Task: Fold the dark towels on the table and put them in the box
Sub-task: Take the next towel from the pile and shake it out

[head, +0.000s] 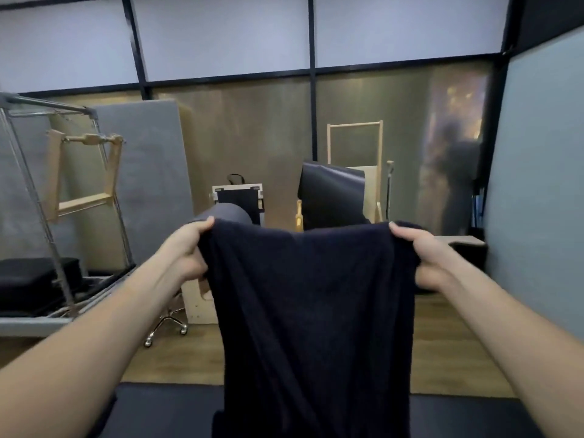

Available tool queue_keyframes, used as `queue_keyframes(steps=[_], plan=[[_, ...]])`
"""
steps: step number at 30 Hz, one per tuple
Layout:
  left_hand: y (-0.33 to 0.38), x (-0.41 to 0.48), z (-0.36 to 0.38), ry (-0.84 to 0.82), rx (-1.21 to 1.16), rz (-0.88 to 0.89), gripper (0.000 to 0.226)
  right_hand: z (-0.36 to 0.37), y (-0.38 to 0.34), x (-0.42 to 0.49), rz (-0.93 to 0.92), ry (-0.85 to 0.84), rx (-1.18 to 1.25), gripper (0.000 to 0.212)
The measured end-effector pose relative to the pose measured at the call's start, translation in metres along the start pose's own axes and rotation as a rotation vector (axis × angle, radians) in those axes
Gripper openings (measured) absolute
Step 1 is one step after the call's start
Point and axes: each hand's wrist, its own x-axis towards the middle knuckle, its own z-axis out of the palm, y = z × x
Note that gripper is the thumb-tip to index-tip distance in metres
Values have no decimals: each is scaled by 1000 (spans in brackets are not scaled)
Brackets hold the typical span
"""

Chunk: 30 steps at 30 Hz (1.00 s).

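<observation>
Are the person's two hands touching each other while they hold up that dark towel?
Apart. The head view shows the left hand gripping one top corner of the dark towel and the right hand the other, with towel stretched between them.

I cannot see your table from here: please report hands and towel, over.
Left hand, right hand each grip a top corner. Dark towel hangs spread between them. Nothing in front of it.
</observation>
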Motion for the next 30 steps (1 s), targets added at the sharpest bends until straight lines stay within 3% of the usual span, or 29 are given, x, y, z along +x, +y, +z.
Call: queue_keyframes(steps=[2, 5, 7, 11, 15, 20, 23, 25, 28, 30], plan=[[25, -4, 2, -143, -48, 199, 19, -1, -43, 4, -105, -15, -27, 22], [59, -17, 22, -342, 206, 389, 45, 13, -114, -7, -303, -43, -45, 34], [85, -11, 34, -274, 325, 457, 45, 18, -151, -9, -382, -12, -138, 48], [150, 2, 45, -56, 355, 543, 31, 9, -201, 2, -488, 104, -489, 30], [205, -2, 71, -85, 114, 693, 30, 7, -254, -10, -674, 154, -248, 11], [208, 9, 62, -30, 102, 551, 23, -15, -243, -14, -611, 103, -345, 17], [232, 4, 64, 37, -20, 600, 14, -8, -267, -28, -732, 253, -160, 20], [248, -4, 72, -55, -87, 673, 15, 4, -286, -40, -810, 206, -11, 17], [241, -9, 78, -205, 79, 641, 15, 22, -279, -51, -625, 123, -167, 5], [236, -1, 72, -114, 170, 640, 19, 21, -268, -44, -569, 195, -212, 18]])
